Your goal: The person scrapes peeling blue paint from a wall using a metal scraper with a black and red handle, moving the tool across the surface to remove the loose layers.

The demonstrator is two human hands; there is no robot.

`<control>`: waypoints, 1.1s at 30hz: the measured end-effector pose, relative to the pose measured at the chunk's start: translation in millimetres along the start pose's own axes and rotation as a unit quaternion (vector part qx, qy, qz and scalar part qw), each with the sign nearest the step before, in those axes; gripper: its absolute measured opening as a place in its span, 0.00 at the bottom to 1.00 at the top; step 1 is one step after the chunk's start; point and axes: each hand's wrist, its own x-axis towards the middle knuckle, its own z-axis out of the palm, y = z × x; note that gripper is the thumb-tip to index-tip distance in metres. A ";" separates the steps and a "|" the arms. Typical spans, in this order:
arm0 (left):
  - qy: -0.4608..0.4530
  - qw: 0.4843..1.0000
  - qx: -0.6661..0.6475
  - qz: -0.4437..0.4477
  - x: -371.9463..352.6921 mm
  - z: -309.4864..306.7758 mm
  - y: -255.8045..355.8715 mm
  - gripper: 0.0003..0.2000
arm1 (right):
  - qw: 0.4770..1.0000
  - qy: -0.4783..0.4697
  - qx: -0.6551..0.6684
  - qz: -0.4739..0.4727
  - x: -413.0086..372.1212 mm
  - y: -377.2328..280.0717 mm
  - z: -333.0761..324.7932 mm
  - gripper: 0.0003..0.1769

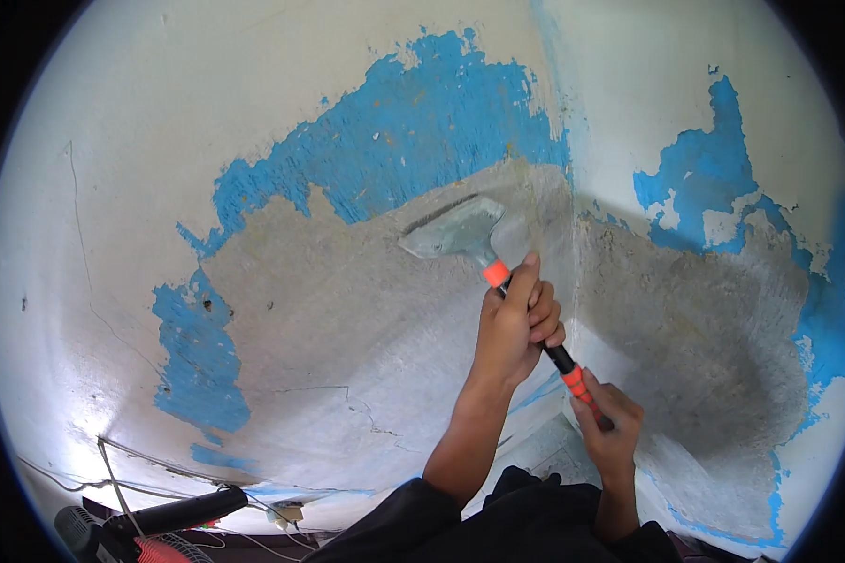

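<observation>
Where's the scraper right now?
In the head view, the scraper is near the centre, its blade just below the large blue patch, with the left hand and right hand gripping its handle.

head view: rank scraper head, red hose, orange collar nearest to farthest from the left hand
1. Orange collar: just above the left hand.
2. Scraper head: past the collar, up and left.
3. Red hose: bottom left.

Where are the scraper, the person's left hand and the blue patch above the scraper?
Scraper [455,229]: head view, on its wide pale end.
Left hand [511,325]: head view, middle of the hand.
Blue patch [427,127]: head view, middle of the patch.
</observation>
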 end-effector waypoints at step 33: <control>0.005 1.000 0.005 0.017 4.2 9.6 7.5 0.22 | 0.999 0.008 0.013 0.038 14.0 -10.6 -1.1 0.20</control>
